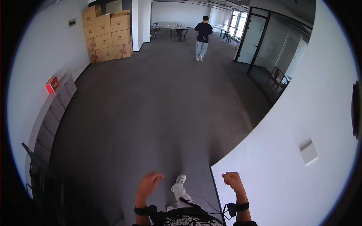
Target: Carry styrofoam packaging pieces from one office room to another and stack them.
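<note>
Both my hands are raised in front of my body, over the dark grey carpet (158, 107). My left hand (149, 183) is curled in with nothing visible in it. A closed fist, with no object showing, forms my right hand (232, 179); in the picture it lies over the lower white wall (271, 180). Black straps with small dark boxes circle both forearms, the left strap (144, 211) and the right strap (240, 206). Thin black cables (215, 212) run across my waist. One white shoe (180, 179) is forward on the floor.
A person (203, 32) in a dark top has their back to me farther off. Stacked cardboard boxes (103, 41) stand at the left wall, beyond a low cabinet (52, 115) bearing a red box (52, 84). Tables (172, 27) stand at the back. A glass door (250, 39) is right.
</note>
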